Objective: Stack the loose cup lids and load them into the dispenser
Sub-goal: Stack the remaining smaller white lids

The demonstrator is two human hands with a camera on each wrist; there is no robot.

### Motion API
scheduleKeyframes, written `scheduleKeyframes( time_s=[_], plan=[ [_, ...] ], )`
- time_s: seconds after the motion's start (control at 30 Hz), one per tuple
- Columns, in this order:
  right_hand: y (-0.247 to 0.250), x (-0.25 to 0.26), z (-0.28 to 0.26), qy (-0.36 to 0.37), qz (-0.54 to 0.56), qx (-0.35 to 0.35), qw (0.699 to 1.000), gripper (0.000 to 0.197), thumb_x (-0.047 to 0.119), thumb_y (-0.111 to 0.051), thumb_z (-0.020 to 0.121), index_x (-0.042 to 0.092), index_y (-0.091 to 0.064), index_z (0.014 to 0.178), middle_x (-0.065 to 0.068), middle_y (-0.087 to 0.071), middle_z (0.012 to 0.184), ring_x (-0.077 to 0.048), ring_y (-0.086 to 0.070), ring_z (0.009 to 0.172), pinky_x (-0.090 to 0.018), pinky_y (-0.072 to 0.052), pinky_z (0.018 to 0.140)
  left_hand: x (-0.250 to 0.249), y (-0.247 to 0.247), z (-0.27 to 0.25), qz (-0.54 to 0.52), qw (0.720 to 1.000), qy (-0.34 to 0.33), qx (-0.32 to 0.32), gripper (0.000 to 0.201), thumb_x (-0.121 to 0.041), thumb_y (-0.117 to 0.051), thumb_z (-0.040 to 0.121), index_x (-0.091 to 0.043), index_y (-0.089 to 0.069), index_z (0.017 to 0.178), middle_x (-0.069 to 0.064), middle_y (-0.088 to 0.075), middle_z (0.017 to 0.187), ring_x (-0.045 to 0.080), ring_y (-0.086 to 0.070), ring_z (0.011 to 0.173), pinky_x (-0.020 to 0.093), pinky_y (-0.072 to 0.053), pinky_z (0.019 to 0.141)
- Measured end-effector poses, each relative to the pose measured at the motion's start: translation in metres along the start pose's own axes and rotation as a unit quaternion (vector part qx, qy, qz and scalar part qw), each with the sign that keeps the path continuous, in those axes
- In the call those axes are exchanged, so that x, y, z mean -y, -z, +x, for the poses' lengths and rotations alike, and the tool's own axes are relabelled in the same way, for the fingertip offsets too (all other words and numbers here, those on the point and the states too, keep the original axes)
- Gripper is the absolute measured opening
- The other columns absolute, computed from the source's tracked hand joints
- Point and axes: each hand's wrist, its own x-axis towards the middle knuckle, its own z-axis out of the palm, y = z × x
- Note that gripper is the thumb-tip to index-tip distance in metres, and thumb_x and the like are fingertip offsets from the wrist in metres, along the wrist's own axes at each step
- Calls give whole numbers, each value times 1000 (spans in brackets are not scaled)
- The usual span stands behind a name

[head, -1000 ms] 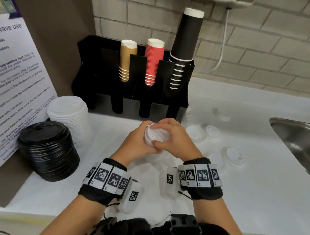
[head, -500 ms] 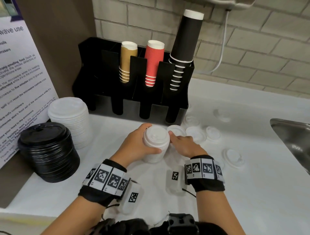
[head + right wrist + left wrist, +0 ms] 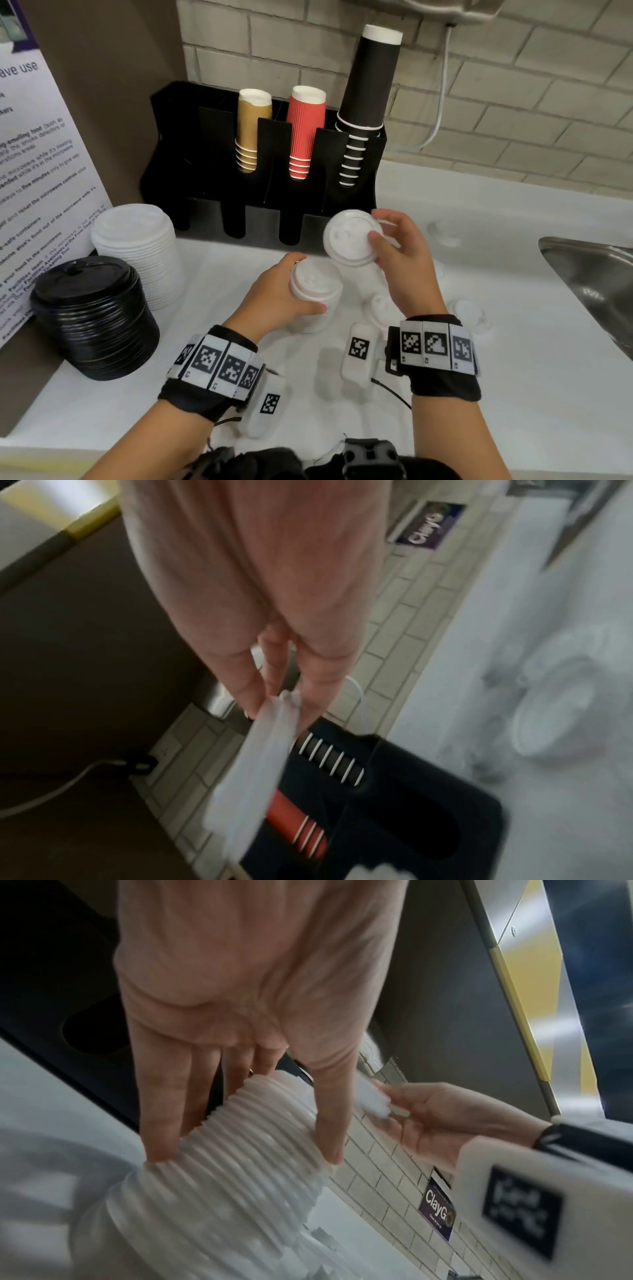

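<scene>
Left hand [image 3: 274, 301] at frame centre, fingers and thumb wrapped round a small stack of white plastic cup lids [image 3: 315, 291] standing on the white countertop [image 3: 513, 394]; the left wrist view shows fingers [image 3: 164, 1123] down one side of the ribbed stack [image 3: 246, 1137] and thumb down the other. Right hand [image 3: 404, 260] just above and right of it, pinching a single white round plastic lid [image 3: 352, 236] by its edge between thumb and fingertips, lid tilted, clear of the stack. Right wrist view: same lid [image 3: 260, 764] edge-on, blurred. Black slotted cup dispenser [image 3: 191, 154] upper centre, holding tan, red and black paper cups. Taller white lid stack [image 3: 137, 250] and black lid stack [image 3: 92, 315] at left. Loose white lids [image 3: 469, 315] lie on the counter right of the hands. Steel sink [image 3: 596, 274] at the right edge.
</scene>
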Motion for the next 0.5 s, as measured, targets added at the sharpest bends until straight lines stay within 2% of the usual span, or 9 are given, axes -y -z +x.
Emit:
scheduleKeyframes(
  time_s=[0.07,0.13,0.2,0.27,0.3,0.4,0.5],
  plan=[
    [-7,-3,-4,-44,13,65,997,28,2,-51,95,22,-62,111,3,-62,104,-9,-61,90,-23,-52,76,0,0,0,-2,1000,-7,-2,79,-25,-89,67,-28,-46,133,-9,-59,121,13,-56,111,25,-46,89],
    [-13,-9,-9,-76,-49,128,988,30,4,-51,95,24,-64,113,1,-61,119,-17,-59,108,-34,-50,94,0,0,-1,-3,1000,-14,-8,75,-25,-88,66,-30,-48,129,-13,-60,114,8,-57,104,19,-45,79],
    [-16,-15,-13,-89,-136,167,973,26,17,-60,93,30,-64,115,-2,-54,130,-18,-54,118,-33,-45,102,0,0,-2,-6,1000,-18,-12,73,-26,-88,66,-33,-48,126,-17,-60,109,3,-57,100,17,-45,75],
    [-16,-18,-16,-94,-183,183,961,32,29,-72,85,35,-62,114,2,-52,130,-14,-51,118,-27,-43,99,0,-1,-2,-11,1000,-21,-13,73,-26,-89,65,-33,-49,126,-16,-61,109,3,-58,99,20,-48,78],
    [-17,-19,-18,-93,-188,184,960,36,30,-75,81,34,-61,114,3,-52,129,-13,-51,117,-28,-44,98,1,-1,-3,-12,1000,-22,-13,74,-26,-89,65,-32,-49,127,-15,-61,110,4,-59,99,22,-50,80],
    [-21,-18,-21,-70,-180,188,963,40,26,-78,79,29,-60,114,5,-56,126,-14,-53,115,-34,-47,97,0,-1,-3,-11,1000,-19,-16,78,-27,-89,65,-31,-46,130,-14,-60,112,6,-58,100,22,-51,79],
    [-24,-16,-23,-34,-193,198,961,43,23,-79,78,31,-59,115,8,-54,124,-10,-50,114,-23,-45,89,-2,0,-3,-8,1000,-12,-15,85,-27,-88,66,-28,-39,135,-11,-58,116,11,-59,102,27,-53,81]
  ],
)
